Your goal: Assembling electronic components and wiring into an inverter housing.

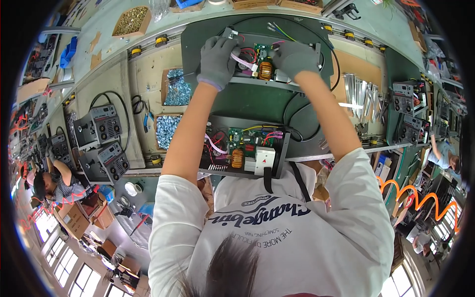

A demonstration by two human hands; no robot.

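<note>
Both my hands wear grey gloves and work at the far open metal chassis (269, 82). My left hand (217, 58) curls over its left end, close to a small pale part (230, 33); what its fingers grip is hidden. A white ribbon cable (241, 60) runs from beside that hand toward the green circuit board (261, 49) with its copper-wound coil (266, 70). My right hand (297, 59) is closed at the board's right side, beside a short red wire end; I cannot make out what it holds. Nearer me sits a second open chassis (284, 153) with a similar board and coil.
Boxes of small bluish metal parts (177, 91) stand left of my arm, beside blue-handled pliers (146, 121). Assembled machines (104, 123) stand further left, others (403, 96) on the right. Silvery strips (363, 94) lie right. A black cable (338, 67) loops round the far chassis. Other people work at both sides.
</note>
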